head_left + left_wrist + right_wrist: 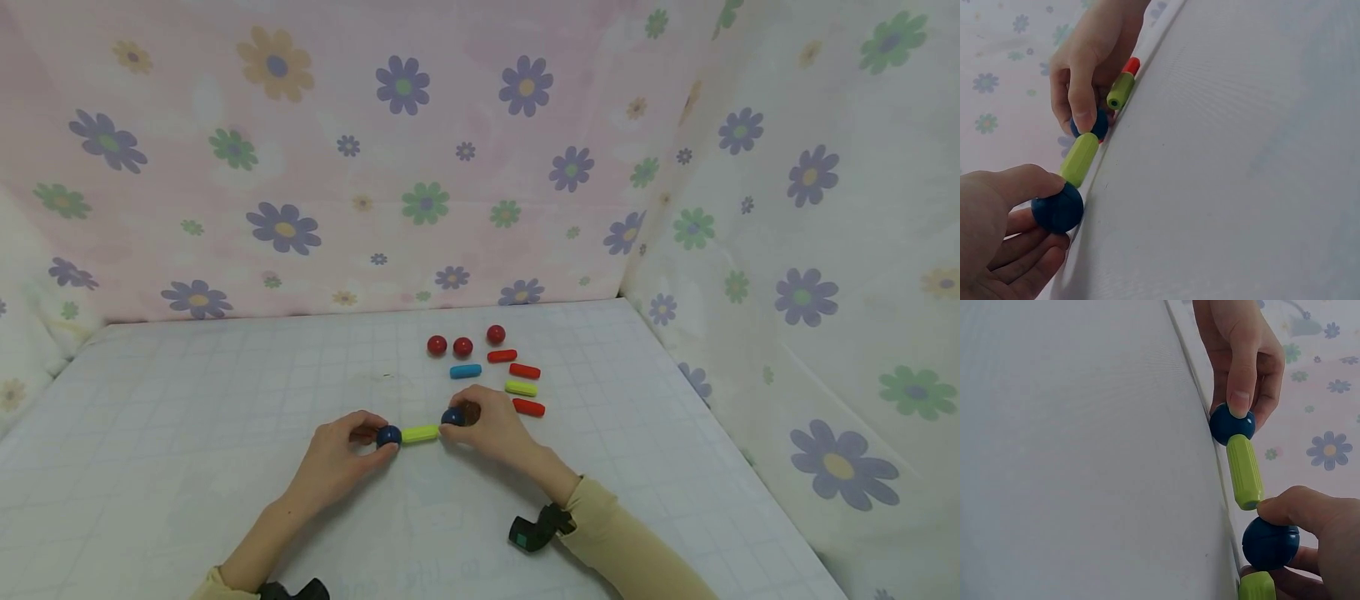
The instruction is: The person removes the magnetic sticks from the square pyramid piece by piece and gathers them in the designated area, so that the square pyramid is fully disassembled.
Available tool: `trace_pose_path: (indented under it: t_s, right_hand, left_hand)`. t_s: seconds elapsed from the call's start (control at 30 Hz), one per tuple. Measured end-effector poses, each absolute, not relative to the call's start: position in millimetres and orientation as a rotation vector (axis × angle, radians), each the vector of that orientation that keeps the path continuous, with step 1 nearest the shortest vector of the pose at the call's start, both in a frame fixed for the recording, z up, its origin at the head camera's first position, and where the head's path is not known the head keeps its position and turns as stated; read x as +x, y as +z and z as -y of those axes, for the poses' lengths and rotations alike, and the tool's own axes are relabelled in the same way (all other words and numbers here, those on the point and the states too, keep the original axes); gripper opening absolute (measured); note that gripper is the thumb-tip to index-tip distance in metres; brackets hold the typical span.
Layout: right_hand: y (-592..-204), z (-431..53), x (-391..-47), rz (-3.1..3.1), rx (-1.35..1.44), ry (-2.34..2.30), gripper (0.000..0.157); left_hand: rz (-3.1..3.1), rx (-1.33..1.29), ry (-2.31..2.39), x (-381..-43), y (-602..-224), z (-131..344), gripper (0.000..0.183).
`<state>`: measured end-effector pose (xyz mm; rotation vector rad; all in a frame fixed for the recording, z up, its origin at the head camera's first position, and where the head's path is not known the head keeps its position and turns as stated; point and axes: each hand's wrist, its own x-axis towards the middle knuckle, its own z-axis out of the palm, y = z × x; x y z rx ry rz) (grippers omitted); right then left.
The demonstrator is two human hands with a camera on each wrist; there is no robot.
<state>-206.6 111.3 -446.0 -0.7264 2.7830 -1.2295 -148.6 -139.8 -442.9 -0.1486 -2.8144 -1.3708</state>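
My left hand (339, 457) pinches a dark blue ball (389, 437) between thumb and fingers. From that ball a yellow-green magnetic-style rod (420, 434) extends toward the right hand, its near end against the ball in the right wrist view. A second dark blue ball (1270, 544) is pinched by my right hand (501, 429), its thumb tip right at the rod's other end. That end (1249, 505) shows beside the second ball, with a narrow gap in the right wrist view. Both hands are low over the white table.
Beyond the right hand lie three red balls (462, 347), a blue rod (466, 372), another yellow-green rod (521, 388) and three red rods (525, 371). Flowered cloth walls (465, 208) surround the white gridded table (225, 400) at the back and sides.
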Motion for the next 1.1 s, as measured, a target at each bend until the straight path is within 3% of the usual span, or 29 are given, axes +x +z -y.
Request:
trace_pose_path:
  t_s: [0.7,1.1]
  right_hand:
    - [-420,-92,-230,-2.808,-0.744,-1.183,0.029]
    - [-419,-68,-260,-2.795,-0.592,-1.178,0.042]
  left_hand:
    - [2.837,-0.112,-1.387,-147,-443,141,0.029]
    - [2.815,-0.141,-1.406,-148,-444,142,0.029]
